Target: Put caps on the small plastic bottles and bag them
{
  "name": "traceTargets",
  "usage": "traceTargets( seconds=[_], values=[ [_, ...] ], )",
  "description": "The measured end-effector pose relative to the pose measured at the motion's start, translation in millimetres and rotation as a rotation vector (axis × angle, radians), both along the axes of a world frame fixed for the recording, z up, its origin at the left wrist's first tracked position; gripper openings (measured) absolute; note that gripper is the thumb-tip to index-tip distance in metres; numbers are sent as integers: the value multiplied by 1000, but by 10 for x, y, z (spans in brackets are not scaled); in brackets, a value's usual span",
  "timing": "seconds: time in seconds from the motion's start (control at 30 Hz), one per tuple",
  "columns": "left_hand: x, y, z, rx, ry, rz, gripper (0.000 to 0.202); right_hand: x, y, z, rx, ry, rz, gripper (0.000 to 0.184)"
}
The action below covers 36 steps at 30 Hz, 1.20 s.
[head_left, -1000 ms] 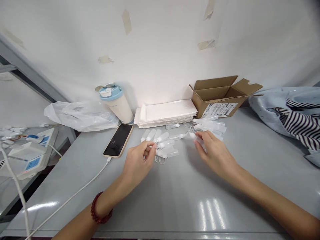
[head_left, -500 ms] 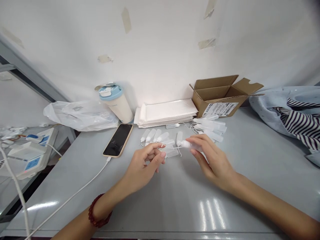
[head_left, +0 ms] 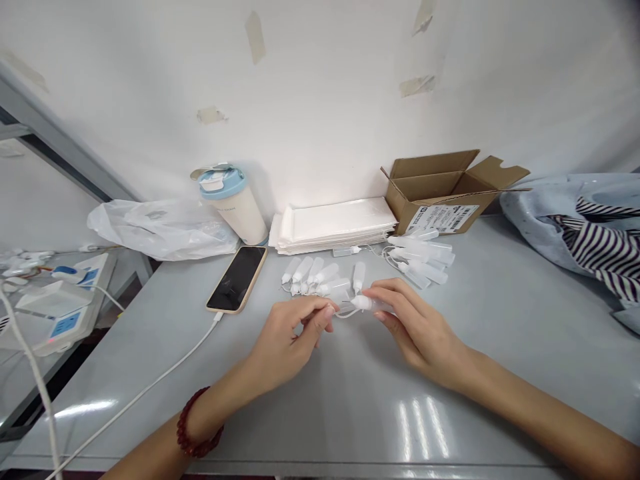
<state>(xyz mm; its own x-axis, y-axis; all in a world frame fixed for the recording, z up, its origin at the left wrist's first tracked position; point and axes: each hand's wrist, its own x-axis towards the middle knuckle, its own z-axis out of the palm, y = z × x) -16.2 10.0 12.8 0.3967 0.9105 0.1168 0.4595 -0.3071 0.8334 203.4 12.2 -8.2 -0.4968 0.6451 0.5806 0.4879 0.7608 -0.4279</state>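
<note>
A white plastic bag lies at the left by the wall, with a lidded cup beside it. Nearer the person, a phone rests dark on the tabletop, a charging cable at its lower end.

The left hand comes next, its thumb and forefinger pressed together, apparently pinching the end of a thin white cord. Just beyond it lies a left cluster of small clear bottles with white caps, partly hidden by the fingers.

Between the two hands is the held bottle, lying nearly level, its pointed cap toward the left hand; the cord curves just beside that cap. Whether it is tied on there is too small to tell. One loose bottle lies just beyond, and a stack of white envelopes sits farther back.

The right hand grips the held bottle by its body between thumb and fingers. The step in hand looks like handling the cord at the cap; I judge that the next move calls for a steady right grip and a light, precise left pinch, with the cord clear of neighbouring bottles. Farther right lie a right cluster of bottles, a cardboard box and some bundled cloth.
</note>
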Motion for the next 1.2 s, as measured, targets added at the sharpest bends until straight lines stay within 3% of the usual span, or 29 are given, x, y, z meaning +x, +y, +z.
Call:
traceTargets(
  seconds=[0.2,0.63,0.87,1.07,1.2],
  values=[
    [7,-22,-27,107,57,-88,23,-13,-21,3,-41,-1,71,32],
    [5,-21,-32,150,63,-127,21,-19,-26,8,-18,-21,71,32],
    [2,-5,-41,215,98,-146,22,-12,-28,29,28,-62,40,34],
    [1,-15,-85,335,166,-187,20,11,-47,21,185,-146,-23,42],
    [15,-26,-74,338,233,-206,22,13,-70,10,175,-168,-6,51]
  ],
)
